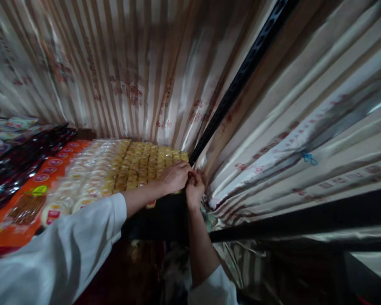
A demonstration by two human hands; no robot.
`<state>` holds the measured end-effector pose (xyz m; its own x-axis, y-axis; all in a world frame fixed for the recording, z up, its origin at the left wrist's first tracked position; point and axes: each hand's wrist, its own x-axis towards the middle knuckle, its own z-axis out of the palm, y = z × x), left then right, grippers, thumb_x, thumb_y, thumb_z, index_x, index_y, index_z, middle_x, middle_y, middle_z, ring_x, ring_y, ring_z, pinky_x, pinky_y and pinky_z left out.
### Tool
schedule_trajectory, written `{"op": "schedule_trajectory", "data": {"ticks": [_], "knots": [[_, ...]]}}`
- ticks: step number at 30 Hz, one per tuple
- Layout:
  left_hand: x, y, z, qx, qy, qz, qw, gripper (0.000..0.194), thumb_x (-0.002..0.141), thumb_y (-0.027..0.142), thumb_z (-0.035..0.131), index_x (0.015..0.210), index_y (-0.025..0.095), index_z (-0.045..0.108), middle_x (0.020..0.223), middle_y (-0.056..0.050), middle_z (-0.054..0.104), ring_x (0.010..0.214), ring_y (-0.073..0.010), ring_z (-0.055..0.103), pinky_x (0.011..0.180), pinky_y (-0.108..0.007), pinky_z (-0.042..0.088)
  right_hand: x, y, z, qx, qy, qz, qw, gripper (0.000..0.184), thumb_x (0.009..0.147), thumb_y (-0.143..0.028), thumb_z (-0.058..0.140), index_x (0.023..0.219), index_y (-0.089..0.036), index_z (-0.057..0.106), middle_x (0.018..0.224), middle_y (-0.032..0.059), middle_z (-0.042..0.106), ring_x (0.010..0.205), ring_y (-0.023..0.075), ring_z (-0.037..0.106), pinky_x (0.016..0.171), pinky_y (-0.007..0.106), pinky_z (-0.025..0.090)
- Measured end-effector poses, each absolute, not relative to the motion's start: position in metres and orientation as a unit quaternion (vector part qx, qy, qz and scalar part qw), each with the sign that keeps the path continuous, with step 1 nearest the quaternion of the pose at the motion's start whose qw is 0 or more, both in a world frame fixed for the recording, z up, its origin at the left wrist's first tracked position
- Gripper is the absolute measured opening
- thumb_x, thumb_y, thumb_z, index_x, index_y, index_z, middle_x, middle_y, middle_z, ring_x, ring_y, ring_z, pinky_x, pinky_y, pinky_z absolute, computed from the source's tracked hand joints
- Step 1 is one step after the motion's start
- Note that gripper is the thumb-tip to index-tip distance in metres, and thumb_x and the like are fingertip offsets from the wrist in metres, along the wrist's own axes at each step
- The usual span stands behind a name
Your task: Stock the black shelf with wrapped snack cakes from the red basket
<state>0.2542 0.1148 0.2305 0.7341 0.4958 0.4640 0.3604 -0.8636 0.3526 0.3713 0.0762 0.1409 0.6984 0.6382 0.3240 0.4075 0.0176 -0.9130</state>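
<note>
Past pale sleeves (pixel 66 250), holding left hand (pixel 177 176) and right hand (pixel 195 191) close together at the foot of the post (pixel 241 80), bending fingers in, likely for fine control, leaving any grip impossible to tell; reaching across yellow packs (pixel 141 160) left of the post.

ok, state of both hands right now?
Left hand: fingers bent at the black post's foot; grip can't be told.
Right hand: fingers curled beside it; whether it holds anything can't be told.

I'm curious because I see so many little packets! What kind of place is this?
Probably a snack stall or shop: yellow packets sit in rows near orange packets, and striped sheeting hangs behind.
</note>
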Motion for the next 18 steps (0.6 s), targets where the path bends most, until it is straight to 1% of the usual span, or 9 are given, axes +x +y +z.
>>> {"op": "schedule_trajectory", "data": {"ticks": [3, 6, 8, 10, 12, 13, 16, 18], "knots": [[0.223, 0.068, 0.232, 0.921, 0.202, 0.281, 0.177, 0.028, 0.085, 0.010, 0.036, 0.099, 0.018, 0.059, 0.106, -0.006, 0.060, 0.104, -0.0149, 0.052, 0.095, -0.027, 0.041, 0.348, 0.044, 0.157, -0.667, -0.354, 0.099, 0.648, 0.040, 0.080, -0.031, 0.044, 0.111, -0.011, 0.058, 0.110, 0.0133, 0.063, 0.099, 0.0191, 0.059, 0.088, 0.035, 0.047], [0.186, 0.022, 0.218, 0.923, 0.207, 0.247, 0.211, 0.028, 0.085, 0.012, 0.036, 0.100, 0.018, 0.058, 0.105, -0.006, 0.060, 0.100, -0.0147, 0.054, 0.090, -0.025, 0.043, 0.315, 0.004, 0.159, -0.633, -0.331, 0.137, 0.687, 0.040, 0.082, -0.036, 0.046, 0.114, -0.012, 0.054, 0.108, 0.0128, 0.063, 0.090, 0.0169, 0.062, 0.078, 0.031, 0.050], [0.160, -0.007, 0.198, 0.933, 0.201, 0.191, 0.230, 0.026, 0.085, 0.014, 0.037, 0.098, 0.018, 0.059, 0.102, -0.006, 0.060, 0.095, -0.0150, 0.055, 0.086, -0.025, 0.044, 0.289, -0.028, 0.152, -0.632, -0.330, 0.165, 0.681, 0.037, 0.084, -0.037, 0.045, 0.110, -0.014, 0.055, 0.102, 0.0103, 0.065, 0.083, 0.0149, 0.063, 0.073, 0.028, 0.050], [0.135, -0.033, 0.175, 0.940, 0.187, 0.121, 0.259, 0.025, 0.084, 0.015, 0.039, 0.092, 0.018, 0.061, 0.097, -0.006, 0.062, 0.090, -0.0156, 0.057, 0.084, -0.026, 0.044, 0.264, -0.062, 0.140, -0.646, -0.352, 0.206, 0.645, 0.033, 0.085, -0.038, 0.045, 0.104, -0.015, 0.059, 0.092, 0.0075, 0.067, 0.076, 0.0135, 0.063, 0.069, 0.026, 0.050], [0.112, -0.054, 0.148, 0.928, 0.189, 0.062, 0.316, 0.024, 0.083, 0.015, 0.040, 0.090, 0.017, 0.063, 0.096, -0.007, 0.064, 0.090, -0.0164, 0.057, 0.084, -0.026, 0.043, 0.247, -0.092, 0.126, -0.672, -0.388, 0.257, 0.576, 0.033, 0.088, -0.038, 0.041, 0.099, -0.015, 0.061, 0.083, 0.0056, 0.069, 0.071, 0.0133, 0.063, 0.067, 0.026, 0.050], [0.103, -0.063, 0.135, 0.912, 0.222, 0.038, 0.344, 0.023, 0.083, 0.015, 0.042, 0.090, 0.017, 0.064, 0.097, -0.008, 0.065, 0.089, -0.0171, 0.058, 0.084, -0.027, 0.044, 0.241, -0.104, 0.119, -0.690, -0.420, 0.283, 0.517, 0.032, 0.088, -0.037, 0.041, 0.099, -0.016, 0.062, 0.082, 0.0048, 0.069, 0.072, 0.0139, 0.063, 0.068, 0.026, 0.050], [0.081, -0.082, 0.096, 0.853, 0.338, -0.058, 0.394, 0.024, 0.081, 0.020, 0.045, 0.092, 0.013, 0.066, 0.094, -0.014, 0.067, 0.087, -0.0235, 0.061, 0.083, -0.034, 0.045, 0.233, -0.122, 0.104, -0.712, -0.562, 0.325, 0.267, 0.024, 0.085, -0.026, 0.046, 0.099, -0.021, 0.066, 0.091, 0.0031, 0.071, 0.082, 0.0153, 0.064, 0.076, 0.024, 0.047], [0.073, -0.091, 0.075, 0.793, 0.393, -0.114, 0.451, 0.023, 0.079, 0.023, 0.050, 0.089, 0.011, 0.067, 0.094, -0.016, 0.067, 0.087, -0.0276, 0.062, 0.082, -0.038, 0.045, 0.229, -0.124, 0.099, -0.694, -0.629, 0.332, 0.113, 0.027, 0.085, -0.020, 0.045, 0.100, -0.022, 0.067, 0.098, 0.0033, 0.070, 0.089, 0.0159, 0.064, 0.079, 0.022, 0.045]]}}
